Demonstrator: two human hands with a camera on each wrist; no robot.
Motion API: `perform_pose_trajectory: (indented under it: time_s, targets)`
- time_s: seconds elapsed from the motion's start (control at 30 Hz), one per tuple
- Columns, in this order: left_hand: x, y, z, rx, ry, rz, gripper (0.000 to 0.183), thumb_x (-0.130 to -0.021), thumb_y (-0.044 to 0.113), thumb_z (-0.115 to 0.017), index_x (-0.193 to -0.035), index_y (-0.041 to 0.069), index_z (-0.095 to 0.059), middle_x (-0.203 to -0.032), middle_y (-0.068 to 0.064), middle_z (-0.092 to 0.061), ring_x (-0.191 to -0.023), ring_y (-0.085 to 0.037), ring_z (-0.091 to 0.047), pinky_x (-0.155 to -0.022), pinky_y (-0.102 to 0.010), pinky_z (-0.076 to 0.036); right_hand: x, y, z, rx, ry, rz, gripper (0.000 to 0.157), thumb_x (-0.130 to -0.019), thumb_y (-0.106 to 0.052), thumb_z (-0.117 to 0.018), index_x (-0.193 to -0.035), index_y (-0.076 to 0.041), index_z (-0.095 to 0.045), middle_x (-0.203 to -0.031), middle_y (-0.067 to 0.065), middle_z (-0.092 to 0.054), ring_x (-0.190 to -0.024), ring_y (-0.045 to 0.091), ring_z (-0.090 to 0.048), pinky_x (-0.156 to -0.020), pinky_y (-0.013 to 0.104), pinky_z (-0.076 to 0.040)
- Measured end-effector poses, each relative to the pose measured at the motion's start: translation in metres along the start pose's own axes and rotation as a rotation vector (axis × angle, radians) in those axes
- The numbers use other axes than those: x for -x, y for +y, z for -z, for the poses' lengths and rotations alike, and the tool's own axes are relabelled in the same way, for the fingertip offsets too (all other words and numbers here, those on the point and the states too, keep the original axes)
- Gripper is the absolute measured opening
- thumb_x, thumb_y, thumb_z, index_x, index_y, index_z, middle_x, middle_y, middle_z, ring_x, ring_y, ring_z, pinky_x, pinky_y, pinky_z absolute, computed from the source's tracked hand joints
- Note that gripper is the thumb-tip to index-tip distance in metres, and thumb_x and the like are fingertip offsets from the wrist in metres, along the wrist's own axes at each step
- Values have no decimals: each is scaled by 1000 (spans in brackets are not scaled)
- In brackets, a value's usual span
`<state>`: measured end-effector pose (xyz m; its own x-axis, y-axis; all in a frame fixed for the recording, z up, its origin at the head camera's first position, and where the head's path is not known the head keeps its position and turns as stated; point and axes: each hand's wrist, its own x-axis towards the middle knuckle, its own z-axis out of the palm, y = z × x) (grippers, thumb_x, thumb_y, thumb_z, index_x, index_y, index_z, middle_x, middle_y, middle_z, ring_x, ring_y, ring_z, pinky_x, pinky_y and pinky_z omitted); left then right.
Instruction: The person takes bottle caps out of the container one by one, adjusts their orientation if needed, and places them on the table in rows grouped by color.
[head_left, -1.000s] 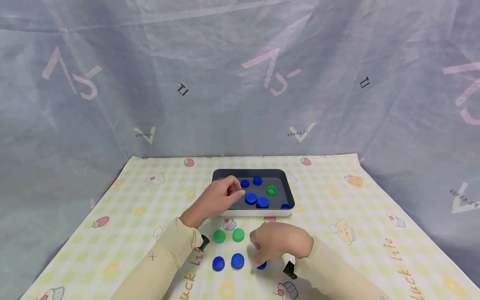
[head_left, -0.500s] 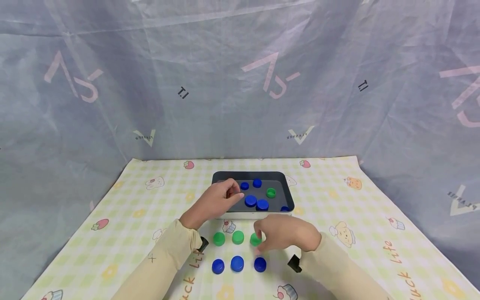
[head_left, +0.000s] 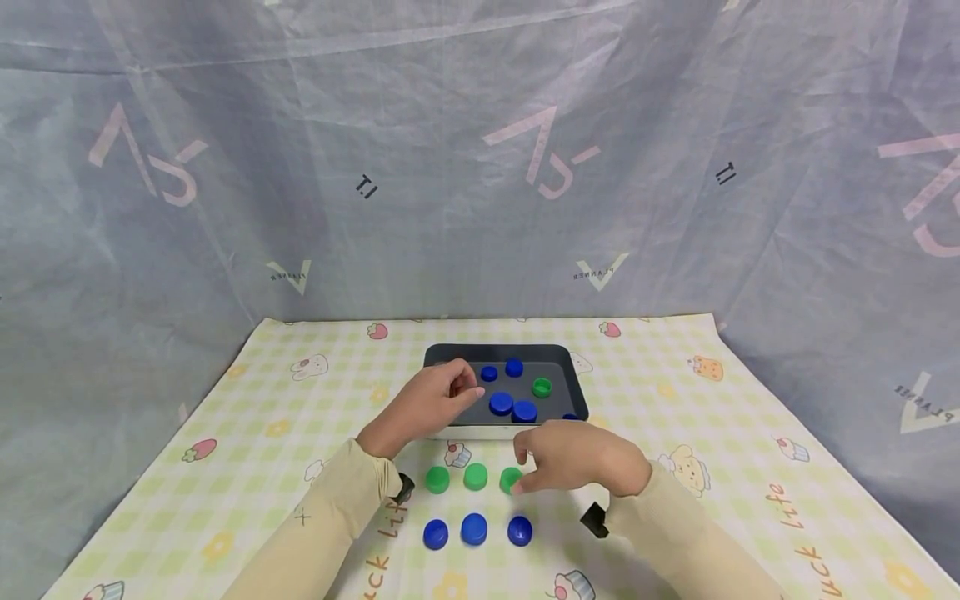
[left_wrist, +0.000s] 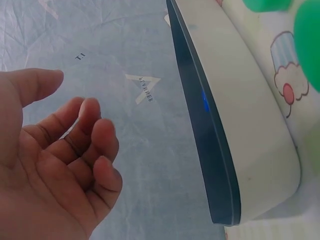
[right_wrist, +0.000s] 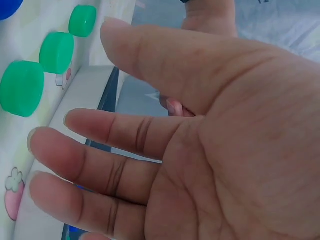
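Observation:
Three green bottle caps, left point(head_left: 437, 479), middle point(head_left: 476, 476) and right point(head_left: 512, 480), form a row on the tablecloth. Nearer the front lie three blue caps, left point(head_left: 436, 534), middle point(head_left: 474, 529) and right point(head_left: 520, 531). My right hand point(head_left: 585, 458) is beside the right green cap, the thumb tip overlapping its edge in the head view. In the right wrist view its fingers point(right_wrist: 75, 155) are spread and hold nothing. Over the left part of a white box with a dark inside point(head_left: 487, 432) hovers my left hand point(head_left: 429, 400), loosely curled around nothing.
Inside the box are several blue caps point(head_left: 501, 403) and an upturned green cap point(head_left: 542, 387). A checked, cartoon-printed cloth point(head_left: 285, 483) covers the table. Grey-blue fabric point(head_left: 450, 233) hangs behind the table and along both sides.
The right hand has moved away from me and rightward, off the right green and blue caps, which now show. Its fingers have parted. The left hand has stayed nearly still.

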<state>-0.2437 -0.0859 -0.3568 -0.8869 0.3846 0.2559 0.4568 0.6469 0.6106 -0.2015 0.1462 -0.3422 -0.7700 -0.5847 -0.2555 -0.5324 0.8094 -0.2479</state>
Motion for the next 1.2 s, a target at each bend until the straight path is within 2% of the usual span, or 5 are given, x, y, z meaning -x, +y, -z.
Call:
perform_pose_trajectory:
  time_s: [0.3, 0.43, 0.67, 0.97, 1.2]
  targets:
    - [-5, -1, 0, -7, 45, -25, 11, -98, 33, -66, -95, 23, -60, -88, 7, -57, -77, -13, -54, -70, -33, -48, 9, 18, 21, -42, 116, -15, 27, -90, -41, -74, -105, -19, -68, -81, -11, -62, -71, 8, -57, -73, 35, -49]
    - [-12, -3, 0, -24, 28, -33, 14, -98, 31, -66, -106, 20, -62, -100, 5, -60, -88, -15, -57, -78, -35, -49, 10, 21, 25, -49, 116, -32, 30, -91, -42, -72, -109, -18, -68, -84, -10, -62, -74, 9, -57, -76, 37, -49]
    - [-39, -3, -7, -120, -84, 28, 53, -97, 36, -65, -143, 14, -48, -140, -5, -54, -127, -24, -53, -102, -44, -45, 11, 25, 25, -69, 101, -79, 33, -90, -45, -73, -112, -21, -68, -90, -10, -65, -80, 9, -60, -80, 37, -50]
    - [-64, -2, -34, -284, -283, 22, 53, -97, 31, -66, -144, 14, -50, -144, -6, -51, -122, -20, -56, -99, -40, -48, 13, 33, 26, -128, 100, -78, 31, -89, -46, -73, -111, -25, -67, -96, -11, -66, -86, 7, -60, -82, 37, -50]
    - [-78, -2, -55, -417, -339, -16, 50, -95, 25, -68, -142, 16, -54, -143, -4, -51, -121, -19, -57, -99, -39, -48, 12, 35, 30, -122, 75, -77, 33, -90, -47, -71, -114, -25, -67, -99, -10, -66, -88, 8, -61, -84, 37, -50]
